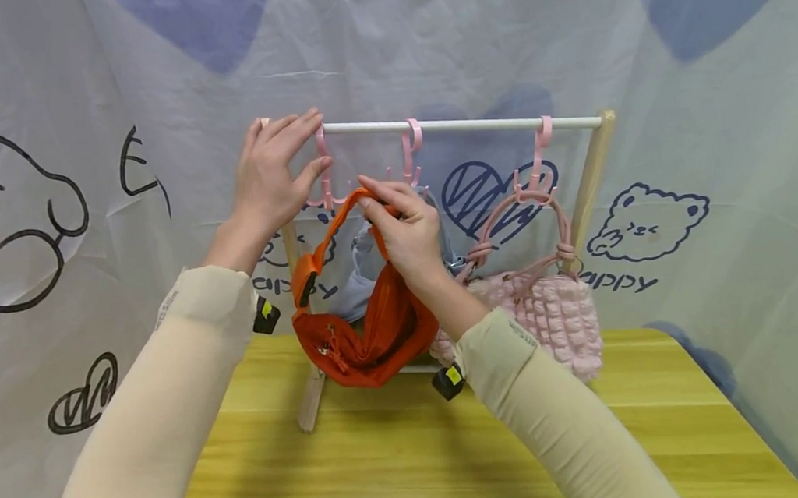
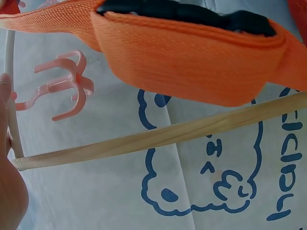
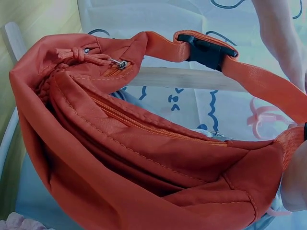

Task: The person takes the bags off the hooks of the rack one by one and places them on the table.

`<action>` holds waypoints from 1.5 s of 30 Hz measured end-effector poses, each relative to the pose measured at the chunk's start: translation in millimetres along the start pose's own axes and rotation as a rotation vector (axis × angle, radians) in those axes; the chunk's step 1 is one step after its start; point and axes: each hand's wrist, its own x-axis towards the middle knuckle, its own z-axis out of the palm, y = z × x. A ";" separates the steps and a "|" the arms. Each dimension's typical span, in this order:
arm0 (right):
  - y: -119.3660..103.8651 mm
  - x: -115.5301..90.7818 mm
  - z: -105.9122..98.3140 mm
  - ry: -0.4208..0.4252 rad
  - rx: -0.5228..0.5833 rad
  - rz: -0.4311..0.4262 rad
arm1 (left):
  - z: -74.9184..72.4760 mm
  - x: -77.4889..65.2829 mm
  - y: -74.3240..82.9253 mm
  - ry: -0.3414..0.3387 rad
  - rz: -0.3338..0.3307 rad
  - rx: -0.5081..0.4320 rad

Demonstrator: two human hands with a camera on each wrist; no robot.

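An orange waist bag (image 1: 370, 325) with a zipped front and a black buckle (image 3: 206, 51) hangs from my right hand (image 1: 408, 236). The right thumb and fingers pinch its strap (image 1: 340, 216) near the top. My left hand (image 1: 269, 173) is at the left end of the white rail (image 1: 368, 127), its fingers stretched across the top of a pink hook (image 1: 325, 173). That hook's prongs (image 2: 72, 86) carry nothing. The raised strap is close to the prongs, just to their right in the head view.
A light blue bag (image 1: 356, 287) hangs behind the orange one, below the middle pink hook (image 1: 411, 150). From the right hook (image 1: 539, 156) a puffy pink handbag (image 1: 552, 315) hangs by its handles. The wooden-legged rack (image 1: 594, 179) stands on a wood-grain table (image 1: 360, 471) before a printed cloth.
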 end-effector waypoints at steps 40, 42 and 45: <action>-3.1 -21.1 -36.1 0.141 0.166 0.096 | 11.2 -112.8 26.2 0.331 -0.006 -0.378; -2.9 -22.2 -36.9 0.145 0.171 0.101 | 14.3 -120.4 28.8 0.336 -0.009 -0.396; -2.1 -23.9 -38.4 0.150 0.177 0.100 | 20.7 -131.7 31.8 0.341 -0.011 -0.422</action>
